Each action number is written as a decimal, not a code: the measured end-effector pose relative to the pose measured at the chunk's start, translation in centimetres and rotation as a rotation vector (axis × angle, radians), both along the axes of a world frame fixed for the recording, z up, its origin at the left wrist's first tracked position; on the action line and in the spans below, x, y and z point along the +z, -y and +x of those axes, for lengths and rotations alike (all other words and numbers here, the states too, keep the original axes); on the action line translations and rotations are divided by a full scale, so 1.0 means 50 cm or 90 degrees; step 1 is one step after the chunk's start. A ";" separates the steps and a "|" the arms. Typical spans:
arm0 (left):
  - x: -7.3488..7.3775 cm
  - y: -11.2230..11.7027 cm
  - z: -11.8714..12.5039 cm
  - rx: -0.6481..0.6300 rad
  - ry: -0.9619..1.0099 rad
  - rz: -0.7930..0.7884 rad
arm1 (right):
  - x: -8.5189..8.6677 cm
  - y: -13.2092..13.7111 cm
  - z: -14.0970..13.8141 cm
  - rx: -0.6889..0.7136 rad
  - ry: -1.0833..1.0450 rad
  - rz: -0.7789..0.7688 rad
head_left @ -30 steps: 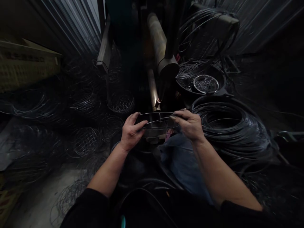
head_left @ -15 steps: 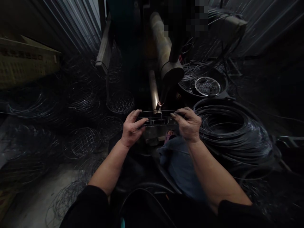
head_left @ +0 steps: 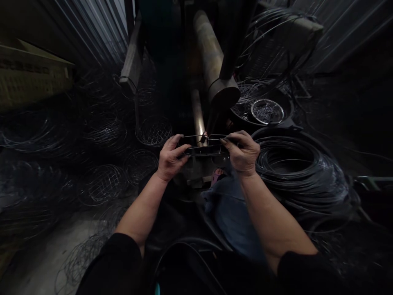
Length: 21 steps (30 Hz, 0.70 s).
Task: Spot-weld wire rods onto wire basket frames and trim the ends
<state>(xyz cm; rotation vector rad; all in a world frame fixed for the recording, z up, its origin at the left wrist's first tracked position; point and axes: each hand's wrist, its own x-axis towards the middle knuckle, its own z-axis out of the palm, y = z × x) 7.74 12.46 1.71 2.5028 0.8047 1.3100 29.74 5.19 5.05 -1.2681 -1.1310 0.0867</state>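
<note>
Corrugated wall [head_left: 92, 28] ahead; your left hand [head_left: 170, 159] and right hand [head_left: 242, 152], fingers [head_left: 225, 140] clenched, hold the wire frame [head_left: 204, 146] steady under the welding electrode [head_left: 212, 121].
</note>
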 end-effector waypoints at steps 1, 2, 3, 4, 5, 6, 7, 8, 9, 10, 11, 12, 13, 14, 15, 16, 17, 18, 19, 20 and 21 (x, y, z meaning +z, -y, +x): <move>0.000 -0.002 0.001 -0.002 0.006 0.001 | 0.000 -0.002 0.000 -0.007 0.002 -0.007; 0.000 -0.003 0.003 -0.004 0.012 0.000 | 0.001 -0.003 0.000 -0.011 0.003 -0.013; -0.001 -0.005 0.004 -0.006 0.015 -0.005 | 0.001 -0.004 0.000 -0.012 0.001 -0.019; -0.001 -0.006 0.005 -0.008 0.017 -0.013 | 0.002 -0.005 0.000 -0.012 -0.001 -0.023; -0.001 -0.008 0.006 -0.008 0.019 -0.022 | 0.002 -0.007 0.000 -0.011 -0.004 -0.027; -0.001 -0.009 0.006 -0.007 0.017 -0.030 | 0.002 -0.008 0.000 -0.010 -0.006 -0.030; -0.001 -0.011 0.007 -0.004 0.013 -0.038 | 0.003 -0.009 0.000 -0.010 -0.008 -0.032; -0.001 -0.012 0.007 0.001 0.010 -0.043 | 0.003 -0.011 0.001 -0.011 -0.009 -0.033; -0.001 -0.013 0.008 0.006 0.007 -0.047 | 0.003 -0.012 0.001 -0.012 -0.009 -0.032; -0.001 -0.014 0.008 0.010 0.005 -0.049 | 0.002 -0.014 0.001 -0.013 -0.010 -0.032; 0.000 -0.015 0.008 0.009 0.005 -0.051 | 0.002 -0.015 0.001 -0.014 -0.010 -0.032; 0.000 -0.015 0.008 0.006 0.009 -0.052 | 0.001 -0.016 0.002 -0.014 -0.011 -0.030; 0.001 -0.015 0.008 0.000 0.013 -0.053 | -0.001 -0.017 0.002 -0.012 -0.013 -0.025; 0.001 -0.014 0.007 -0.006 0.016 -0.054 | -0.003 -0.018 0.002 -0.008 -0.016 -0.015; 0.002 -0.013 0.007 -0.009 0.017 -0.057 | -0.005 -0.018 0.002 -0.001 -0.021 -0.002; 0.001 -0.013 0.008 -0.011 0.017 -0.059 | -0.007 -0.019 0.002 0.006 -0.025 0.015; 0.001 -0.012 0.008 -0.011 0.017 -0.060 | -0.008 -0.019 0.001 0.012 -0.029 0.030; 0.000 -0.012 0.009 -0.011 0.018 -0.063 | -0.010 -0.021 -0.001 0.016 -0.032 0.040; -0.001 -0.013 0.010 -0.010 0.019 -0.065 | -0.012 -0.022 -0.003 0.017 -0.035 0.043; -0.003 -0.014 0.011 -0.007 0.024 -0.069 | -0.013 -0.023 -0.004 0.015 -0.038 0.041; -0.004 -0.016 0.013 -0.005 0.029 -0.074 | -0.015 -0.024 -0.005 0.013 -0.042 0.034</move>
